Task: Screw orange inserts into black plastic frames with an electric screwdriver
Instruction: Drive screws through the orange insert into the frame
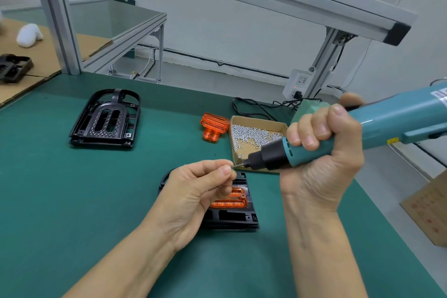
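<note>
Where an orange insert (229, 199) sits seated in a black plastic frame (232, 215) on the green tabletop (72, 189), the left hand (193, 191) hovers just above that frame, thumb and forefinger pinching something tiny at their tips, too small to identify. Touching that pinch is the bit of the teal electric screwdriver (338, 138), which the right hand (324, 152) grips with all fingers wrapped round the barrel, the tool angled down toward the frame from the right. Just beyond the frame, behind the screwdriver's nose, lies a shallow cardboard box (256, 123) scattered with small silver screws (254, 134). Beside the box, further from the frame, a loose orange insert (214, 128) rests on the tabletop. Well apart from the frame, to its far left, sits a stack of black frames (105, 120). Behind the box, black cables (251, 106) run to a white power strip (298, 84) on an aluminium post.
</note>
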Action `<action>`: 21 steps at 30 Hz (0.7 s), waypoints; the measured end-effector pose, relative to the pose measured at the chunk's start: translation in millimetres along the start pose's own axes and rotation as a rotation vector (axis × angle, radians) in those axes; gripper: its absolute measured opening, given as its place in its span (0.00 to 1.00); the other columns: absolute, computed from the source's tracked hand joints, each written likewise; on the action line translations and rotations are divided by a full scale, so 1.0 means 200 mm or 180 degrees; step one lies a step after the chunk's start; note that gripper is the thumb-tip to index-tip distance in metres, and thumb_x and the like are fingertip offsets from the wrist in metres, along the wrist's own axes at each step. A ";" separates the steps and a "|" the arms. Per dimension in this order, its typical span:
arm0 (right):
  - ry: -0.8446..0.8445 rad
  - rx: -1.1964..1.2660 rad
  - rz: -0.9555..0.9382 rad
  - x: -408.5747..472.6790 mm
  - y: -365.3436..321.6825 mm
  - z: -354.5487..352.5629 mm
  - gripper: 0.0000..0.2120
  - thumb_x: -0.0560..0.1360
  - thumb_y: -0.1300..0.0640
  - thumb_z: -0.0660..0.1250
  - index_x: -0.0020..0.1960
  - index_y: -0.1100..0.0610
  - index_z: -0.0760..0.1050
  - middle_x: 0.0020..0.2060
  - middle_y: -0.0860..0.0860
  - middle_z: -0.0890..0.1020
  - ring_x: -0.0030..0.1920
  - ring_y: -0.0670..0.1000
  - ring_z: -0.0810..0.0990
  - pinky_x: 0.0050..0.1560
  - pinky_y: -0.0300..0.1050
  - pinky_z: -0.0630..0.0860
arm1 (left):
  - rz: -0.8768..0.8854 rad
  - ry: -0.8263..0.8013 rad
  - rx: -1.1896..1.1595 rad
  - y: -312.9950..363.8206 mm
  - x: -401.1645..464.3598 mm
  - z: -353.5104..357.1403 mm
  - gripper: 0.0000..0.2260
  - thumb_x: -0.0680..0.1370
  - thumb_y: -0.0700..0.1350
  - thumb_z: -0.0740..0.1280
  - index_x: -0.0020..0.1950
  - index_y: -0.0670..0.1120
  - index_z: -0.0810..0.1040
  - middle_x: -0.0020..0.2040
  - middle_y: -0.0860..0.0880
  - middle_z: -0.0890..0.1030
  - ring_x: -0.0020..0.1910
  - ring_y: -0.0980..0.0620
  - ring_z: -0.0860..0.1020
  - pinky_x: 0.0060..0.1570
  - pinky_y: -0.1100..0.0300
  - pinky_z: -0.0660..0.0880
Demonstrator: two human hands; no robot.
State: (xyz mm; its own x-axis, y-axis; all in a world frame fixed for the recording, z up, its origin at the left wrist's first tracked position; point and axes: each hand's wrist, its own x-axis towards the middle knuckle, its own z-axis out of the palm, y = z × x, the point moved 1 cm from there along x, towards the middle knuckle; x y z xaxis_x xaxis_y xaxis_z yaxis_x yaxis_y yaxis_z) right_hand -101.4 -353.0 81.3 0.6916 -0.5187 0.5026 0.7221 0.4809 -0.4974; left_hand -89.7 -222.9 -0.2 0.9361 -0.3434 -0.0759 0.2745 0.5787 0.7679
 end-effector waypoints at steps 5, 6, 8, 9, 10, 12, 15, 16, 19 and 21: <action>0.0072 -0.0002 0.0063 0.02 -0.01 -0.03 0.07 0.71 0.63 0.58 0.46 0.54 0.69 0.23 0.45 0.65 0.20 0.43 0.64 0.23 0.36 0.64 | 0.0067 -0.0022 0.0371 0.00 0.00 0.01 0.11 0.60 0.45 0.75 0.40 0.45 0.86 0.36 0.48 0.83 0.36 0.56 0.79 0.35 0.64 0.76; 0.0076 -0.0005 0.0074 0.03 -0.01 -0.05 0.06 0.71 0.63 0.58 0.46 0.54 0.69 0.23 0.45 0.66 0.20 0.43 0.64 0.24 0.36 0.64 | 0.0081 -0.0047 0.0546 0.01 0.00 0.00 0.14 0.59 0.47 0.76 0.43 0.47 0.86 0.39 0.50 0.84 0.38 0.58 0.79 0.38 0.63 0.75; 0.0051 -0.0082 0.0114 0.05 -0.03 -0.09 0.06 0.71 0.62 0.58 0.46 0.53 0.69 0.23 0.44 0.66 0.20 0.43 0.64 0.24 0.36 0.65 | 0.0230 0.0058 0.0983 0.04 0.00 -0.03 0.16 0.61 0.49 0.78 0.48 0.52 0.86 0.45 0.52 0.85 0.40 0.62 0.78 0.43 0.63 0.72; 0.0017 -0.0152 0.0158 0.06 -0.03 -0.11 0.07 0.71 0.63 0.58 0.46 0.53 0.69 0.23 0.44 0.66 0.21 0.43 0.64 0.24 0.35 0.65 | 0.0406 0.0192 0.1311 0.05 0.01 -0.05 0.13 0.65 0.48 0.76 0.49 0.53 0.85 0.47 0.54 0.85 0.42 0.62 0.78 0.45 0.64 0.72; -0.0028 -0.0234 0.0221 0.07 -0.03 -0.13 0.07 0.71 0.63 0.58 0.46 0.53 0.69 0.23 0.44 0.66 0.21 0.43 0.64 0.25 0.35 0.65 | 0.0638 0.0320 0.1829 0.05 0.02 -0.06 0.10 0.70 0.44 0.74 0.49 0.54 0.84 0.46 0.57 0.84 0.44 0.62 0.78 0.47 0.65 0.71; -0.0096 -0.0433 0.0365 0.08 -0.01 -0.18 0.08 0.71 0.64 0.59 0.46 0.53 0.69 0.23 0.45 0.65 0.21 0.43 0.64 0.25 0.35 0.65 | 0.1156 0.0257 0.3320 0.03 0.02 -0.07 0.10 0.75 0.40 0.69 0.49 0.56 0.83 0.44 0.64 0.81 0.50 0.62 0.75 0.55 0.63 0.68; -0.0146 -0.0747 0.0526 0.09 0.04 -0.23 0.09 0.71 0.66 0.60 0.46 0.53 0.70 0.23 0.46 0.65 0.21 0.45 0.64 0.26 0.36 0.65 | 0.1485 -0.0417 0.4860 -0.04 0.02 -0.05 0.12 0.79 0.43 0.62 0.54 0.57 0.81 0.50 0.69 0.76 0.58 0.64 0.66 0.62 0.61 0.54; -0.0170 -0.0821 0.0560 0.09 0.06 -0.24 0.09 0.71 0.66 0.60 0.46 0.54 0.70 0.23 0.46 0.65 0.21 0.45 0.64 0.26 0.36 0.65 | 0.1455 -0.0550 0.5112 -0.07 0.02 -0.05 0.13 0.80 0.45 0.59 0.56 0.58 0.80 0.54 0.70 0.76 0.60 0.65 0.63 0.61 0.62 0.50; -0.0240 -0.0960 0.0625 0.11 0.09 -0.26 0.09 0.71 0.66 0.61 0.46 0.54 0.70 0.23 0.47 0.66 0.21 0.46 0.64 0.26 0.37 0.65 | 0.1335 -0.0766 0.5601 -0.10 0.03 -0.06 0.19 0.77 0.53 0.51 0.58 0.59 0.79 0.60 0.70 0.74 0.66 0.64 0.59 0.64 0.59 0.43; -0.0309 -0.1016 0.0650 0.11 0.11 -0.26 0.09 0.71 0.66 0.61 0.46 0.54 0.70 0.23 0.47 0.66 0.21 0.46 0.65 0.26 0.37 0.66 | 0.1308 -0.0826 0.5771 -0.11 0.03 -0.06 0.22 0.74 0.56 0.49 0.59 0.59 0.78 0.62 0.68 0.74 0.68 0.63 0.58 0.66 0.56 0.39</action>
State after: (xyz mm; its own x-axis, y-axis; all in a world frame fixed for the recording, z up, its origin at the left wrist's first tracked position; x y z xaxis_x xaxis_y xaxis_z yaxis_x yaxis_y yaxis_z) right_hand -71.3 -390.8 44.4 0.8300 -0.3583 0.4274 0.5385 0.3151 -0.7815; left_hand -87.2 -228.1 -24.9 0.7746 -0.5942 0.2163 -0.6277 -0.6808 0.3775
